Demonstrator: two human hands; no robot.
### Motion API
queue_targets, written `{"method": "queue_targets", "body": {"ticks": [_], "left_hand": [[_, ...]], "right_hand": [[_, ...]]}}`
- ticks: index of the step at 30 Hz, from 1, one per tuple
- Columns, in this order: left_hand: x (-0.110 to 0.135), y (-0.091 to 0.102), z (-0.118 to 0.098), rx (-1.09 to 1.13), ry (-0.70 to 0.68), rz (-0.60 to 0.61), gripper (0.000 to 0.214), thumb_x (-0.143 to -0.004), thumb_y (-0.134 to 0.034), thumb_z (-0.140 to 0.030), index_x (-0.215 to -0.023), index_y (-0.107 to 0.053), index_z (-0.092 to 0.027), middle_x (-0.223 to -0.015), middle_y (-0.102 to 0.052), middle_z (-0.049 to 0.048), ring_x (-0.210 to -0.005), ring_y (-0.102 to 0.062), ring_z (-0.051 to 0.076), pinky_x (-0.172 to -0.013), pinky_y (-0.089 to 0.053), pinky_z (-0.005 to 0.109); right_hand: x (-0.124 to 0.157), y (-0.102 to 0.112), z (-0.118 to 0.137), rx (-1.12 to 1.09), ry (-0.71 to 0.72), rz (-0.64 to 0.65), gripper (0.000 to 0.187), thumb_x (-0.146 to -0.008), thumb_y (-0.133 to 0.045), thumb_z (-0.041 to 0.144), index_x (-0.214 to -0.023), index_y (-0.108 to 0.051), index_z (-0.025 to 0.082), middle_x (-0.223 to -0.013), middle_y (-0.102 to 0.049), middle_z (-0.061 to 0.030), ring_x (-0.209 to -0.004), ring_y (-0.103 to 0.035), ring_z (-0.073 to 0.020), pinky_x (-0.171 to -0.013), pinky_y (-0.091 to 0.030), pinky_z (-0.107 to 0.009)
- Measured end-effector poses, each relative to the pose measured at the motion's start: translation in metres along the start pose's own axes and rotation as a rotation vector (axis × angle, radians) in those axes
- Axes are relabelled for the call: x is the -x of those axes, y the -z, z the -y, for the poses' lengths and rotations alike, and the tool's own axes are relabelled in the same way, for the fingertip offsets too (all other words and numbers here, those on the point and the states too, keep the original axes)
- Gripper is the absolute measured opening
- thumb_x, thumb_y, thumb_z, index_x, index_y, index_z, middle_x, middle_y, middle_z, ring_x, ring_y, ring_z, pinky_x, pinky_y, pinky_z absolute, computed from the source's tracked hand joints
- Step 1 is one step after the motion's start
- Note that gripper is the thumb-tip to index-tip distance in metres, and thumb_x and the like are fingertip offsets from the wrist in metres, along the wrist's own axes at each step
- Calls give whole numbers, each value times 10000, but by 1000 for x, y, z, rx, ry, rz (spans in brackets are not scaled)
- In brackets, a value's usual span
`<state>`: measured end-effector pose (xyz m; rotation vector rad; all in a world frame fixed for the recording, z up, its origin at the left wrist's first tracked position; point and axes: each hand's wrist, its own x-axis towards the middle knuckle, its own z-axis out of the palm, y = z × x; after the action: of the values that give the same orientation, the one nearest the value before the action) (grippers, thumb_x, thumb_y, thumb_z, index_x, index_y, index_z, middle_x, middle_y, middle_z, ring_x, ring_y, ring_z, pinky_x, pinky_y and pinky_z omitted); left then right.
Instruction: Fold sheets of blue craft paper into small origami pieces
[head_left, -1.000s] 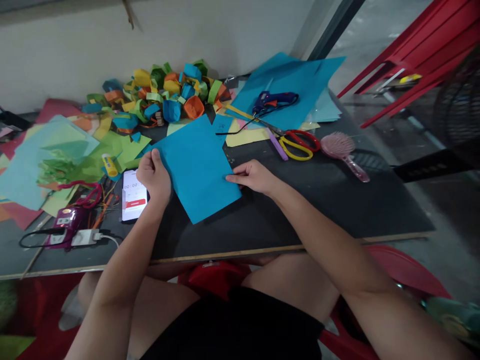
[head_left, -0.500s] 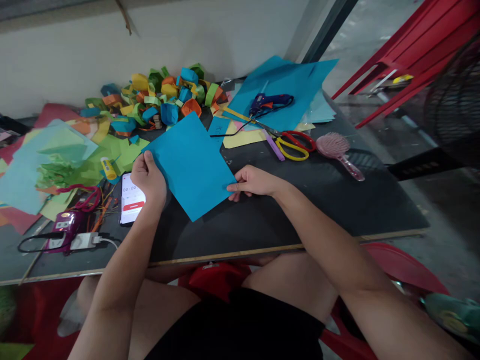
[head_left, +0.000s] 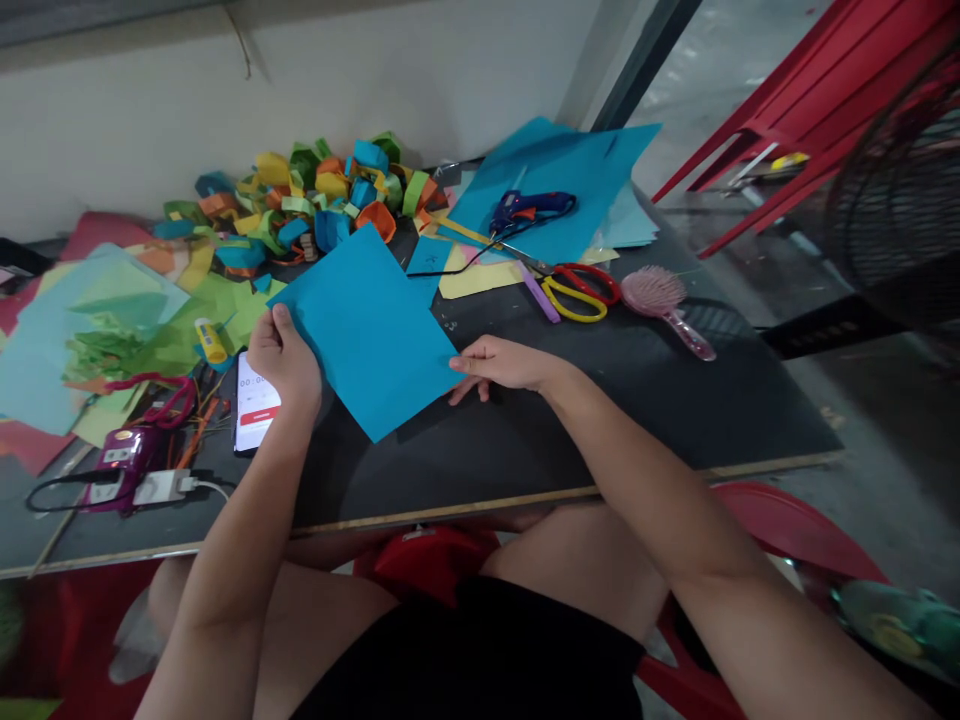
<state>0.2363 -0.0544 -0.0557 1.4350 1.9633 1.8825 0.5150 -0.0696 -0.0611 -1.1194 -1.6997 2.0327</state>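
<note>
Phone screen showed digits "00", colon, then further digit that looked like 0; rest of row lay hidden behind left hand. Red button on same screen bore pale label, too small to read; faint line above was also illegible. Blue paper scrap carried dark marks resembling handwriting, not legible. Yellow oval sticker on purple adapter held print too small to make out.

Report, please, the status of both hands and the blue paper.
Left hand grips blue paper sheet, left corner. Right hand pinches right corner. Smartphone partly behind left forearm.
</note>
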Motion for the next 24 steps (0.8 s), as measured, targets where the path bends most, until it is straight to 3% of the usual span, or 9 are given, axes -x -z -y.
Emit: {"method": "queue_targets", "body": {"ticks": [7, 15, 19, 21, 24], "left_hand": [[0, 1, -1, -3, -4, -11, 423, -920, -458, -494, -622, -466, -194, -579, -347, -37, -569, -352, 109, -583, -320, 258], [3, 1, -2, 12, 8, 34, 422, -905, -470, -501, -610, -443, -200, -567, -320, -41, -554, -317, 109, -563, -282, 265], [4, 0, 0, 3, 24, 59, 414, -907, -468, -499, -626, -459, -197, -561, -321, -44, -550, -304, 107, -556, -259, 266], [5, 0, -1, 7, 25, 74, 409, -909, -470, -493, -627, -452, -197, -563, -318, -44, -550, -305, 106, -553, -258, 265], [8, 1, -5, 13, 12, 101, 416, -912, -474, -479, -610, -410, -199, -560, -298, -44, -547, -294, 107, -553, -253, 268]], "right_hand": [[1, 2, 0, -18, -24, 56, 462, -803, -621, 594, -783, -616, 132, -1006, -747, -167, -857, -739, -201, -529, -483, -202], [3, 4, -1, 49, -36, 124, 506, -818, -580, 624, -645, -517, 152, -836, -761, -133, -642, -708, -148, -473, -375, -208], [3, 5, -2, 32, -1, 206, 582, -767, -543, 730, -633, -511, 164, -827, -742, -112, -645, -684, -145, -487, -388, -216], [3, 5, -2, 39, 46, 211, 633, -712, -519, 800, -604, -515, 177, -693, -676, -57, -593, -627, -126, -507, -413, -228], [1, 3, -1, 118, 125, 87, 649, -720, -522, 794, -487, -366, 209, -465, -351, 62, -424, -360, -63, -527, -423, -240]]}}
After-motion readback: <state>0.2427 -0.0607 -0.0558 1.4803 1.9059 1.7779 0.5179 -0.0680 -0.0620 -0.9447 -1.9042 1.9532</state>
